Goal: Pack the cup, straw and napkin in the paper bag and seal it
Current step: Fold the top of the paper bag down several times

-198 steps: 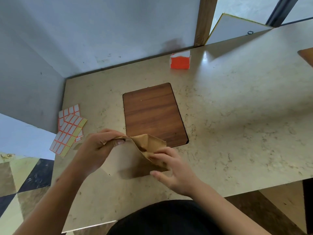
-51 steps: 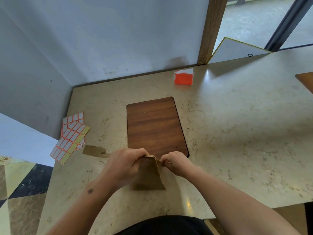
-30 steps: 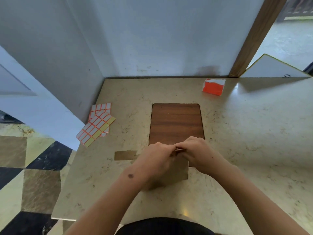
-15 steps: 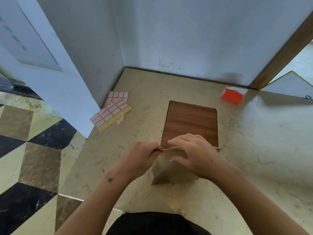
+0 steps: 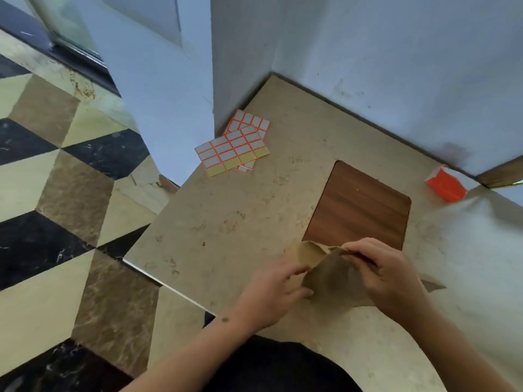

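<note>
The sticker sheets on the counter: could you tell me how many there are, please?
2 visible, overlapping near the counter's far-left corner by the wall: the top sheet with a yellow strip, and another sheet partly beneath it. More could be hidden underneath.

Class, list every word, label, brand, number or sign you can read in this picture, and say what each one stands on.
None can be read.
Sticker sheets: blank white and yellow labels with orange borders, no writing.
Orange and white box: no legible print; too blurred to tell.
Paper bag, held by the left hand and right hand: plain brown, no print showing.
</note>
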